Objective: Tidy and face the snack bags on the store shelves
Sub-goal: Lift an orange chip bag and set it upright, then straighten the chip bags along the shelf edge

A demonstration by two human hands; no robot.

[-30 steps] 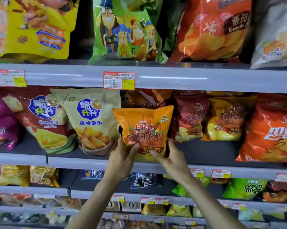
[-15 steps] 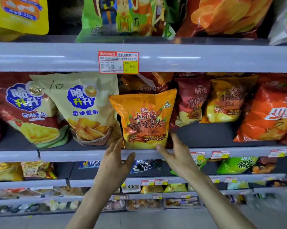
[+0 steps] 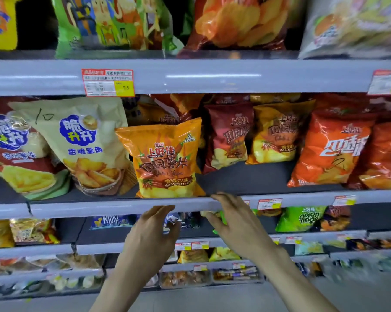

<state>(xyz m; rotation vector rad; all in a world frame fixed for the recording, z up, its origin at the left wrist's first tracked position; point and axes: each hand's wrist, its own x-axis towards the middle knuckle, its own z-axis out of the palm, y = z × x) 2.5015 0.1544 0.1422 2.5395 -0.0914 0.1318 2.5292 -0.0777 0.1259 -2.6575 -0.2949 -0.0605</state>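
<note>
An orange chip bag (image 3: 167, 158) stands upright at the front of the middle shelf (image 3: 113, 204), its printed face towards me. Nothing holds it. My left hand (image 3: 154, 233) hovers just below the shelf's front lip, fingers spread and empty. My right hand (image 3: 237, 221) is also open and empty, its fingertips level with the lip, right of the bag's bottom corner. Left of the orange bag leans a cream wedge-chip bag (image 3: 84, 140). To its right, further back, stand a dark red bag (image 3: 228, 138) and a yellow bag (image 3: 277, 134).
A red-orange bag (image 3: 329, 152) stands at the right of the same shelf, a red-and-white bag (image 3: 14, 149) at the left. Dark bare shelf shows in front of the set-back bags. The upper shelf (image 3: 212, 75) holds large bags; lower shelves hold small snacks.
Both hands let go of the orange bag and dropped below the shelf lip. The bag now stands alone at the shelf front. The view shifted right and closer.
</note>
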